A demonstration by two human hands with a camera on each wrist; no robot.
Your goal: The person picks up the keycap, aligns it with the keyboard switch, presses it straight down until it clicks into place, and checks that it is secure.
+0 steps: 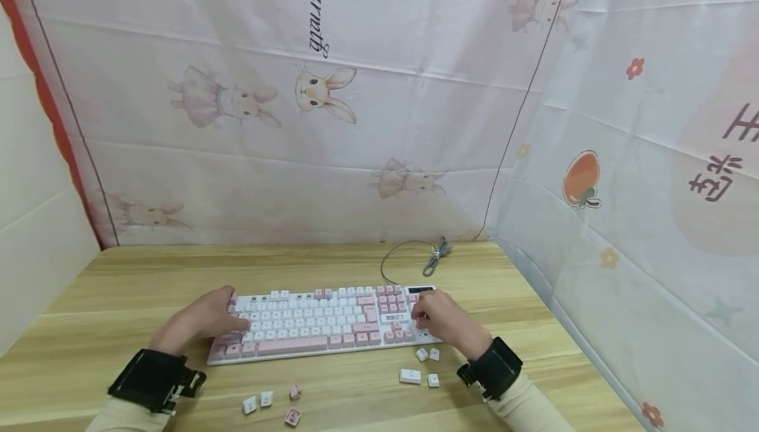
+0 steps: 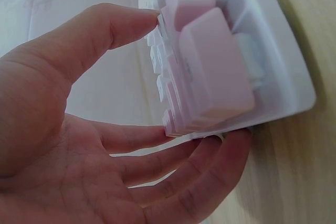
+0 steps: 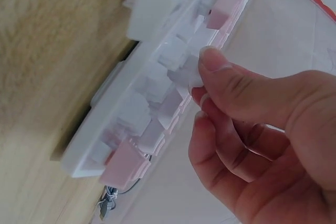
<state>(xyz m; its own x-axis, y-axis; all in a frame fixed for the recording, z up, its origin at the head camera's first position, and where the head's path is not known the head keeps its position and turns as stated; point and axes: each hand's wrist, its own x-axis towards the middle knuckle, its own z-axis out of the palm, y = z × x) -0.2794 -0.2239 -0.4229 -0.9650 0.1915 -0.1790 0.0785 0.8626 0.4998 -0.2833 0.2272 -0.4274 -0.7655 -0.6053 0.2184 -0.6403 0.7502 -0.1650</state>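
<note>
A white-and-pink keyboard [image 1: 296, 346] lies on the wooden table. At its left end my left hand [image 1: 204, 317] grips the keyboard, the thumb [image 2: 128, 24] on the keys and the other fingers along the far edge. Over the number pad on the right, my right hand [image 1: 447, 319] pinches a white keycap [image 3: 194, 78] between thumb and index finger. Bare switch sockets [image 3: 173, 53] show around it in the right wrist view. The pinched keycap is mostly covered by the fingertips.
Before the keyboard's right end lie several loose white keycaps, one of them wide [image 1: 410, 377]. White keycaps [image 1: 250, 405] and pink keycaps [image 1: 292, 417] lie at the front left. Behind the keyboard is its bundled cable [image 1: 435, 262]. Printed cloth [image 1: 356, 201] hangs along the back.
</note>
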